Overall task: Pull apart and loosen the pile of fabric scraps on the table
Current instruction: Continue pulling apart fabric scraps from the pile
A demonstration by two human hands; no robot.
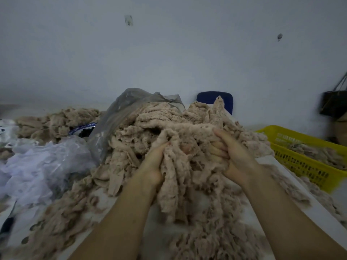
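The pile of fabric scraps (pixel 178 124) is lying heaped across the middle of the tabletop (pixel 308 201), beige and frayed, rising just beyond the hands and spilling forward under both forearms. The left hand (pixel 154 162) is gripping the near face of the pile, its fingers sinking into the cloth so that their tips are hidden. The right hand (pixel 231 156) is clutching a bunch just beside it, fingers curling round the scraps with the thumb lying over the top. The two hands are sitting close together but not touching, and a thick clump is hanging down between them. A clear plastic bag (pixel 122 113) is leaning against the pile's left side, with crumpled white plastic (pixel 37 166) lying nearer on the left. A yellow basket (pixel 300 166) holding more scraps is standing to the right of the pile, well apart from the right hand.
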